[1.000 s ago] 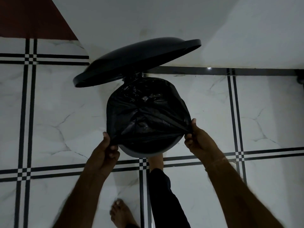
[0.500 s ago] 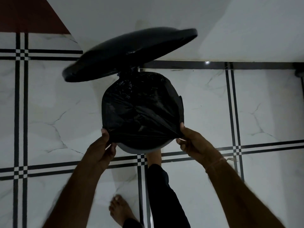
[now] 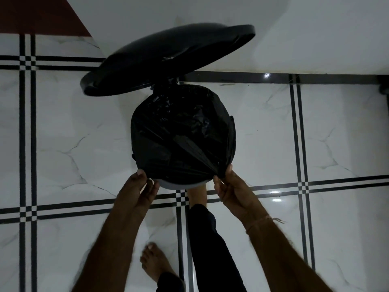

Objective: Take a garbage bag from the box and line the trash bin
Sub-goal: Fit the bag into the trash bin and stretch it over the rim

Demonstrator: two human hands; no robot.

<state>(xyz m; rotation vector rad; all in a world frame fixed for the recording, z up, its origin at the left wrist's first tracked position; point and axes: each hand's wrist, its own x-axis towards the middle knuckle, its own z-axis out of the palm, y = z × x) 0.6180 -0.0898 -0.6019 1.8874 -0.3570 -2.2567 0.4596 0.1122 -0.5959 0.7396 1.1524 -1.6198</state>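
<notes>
A round pedal trash bin [image 3: 181,185] stands on the tiled floor with its black lid [image 3: 168,57] raised behind it. A black garbage bag [image 3: 181,135] is spread over the bin's mouth and covers most of the rim; a grey strip of rim shows at the near edge. My right hand [image 3: 231,188] pinches the bag's edge at the near right of the rim and pulls it taut. At the near left of the rim, my left hand [image 3: 139,190] has its fingers at the bag's edge, though the grip itself is hard to see.
My foot [image 3: 196,193] in a dark trouser leg presses at the bin's base; my other bare foot [image 3: 155,264] stands on the floor behind. A white wall [image 3: 294,28] runs behind the bin. White marble tiles with black lines lie all around.
Both hands have drawn closer together along the near rim. The bag's front edge now lies lower over the rim, and the right hand has bunched its corner.
</notes>
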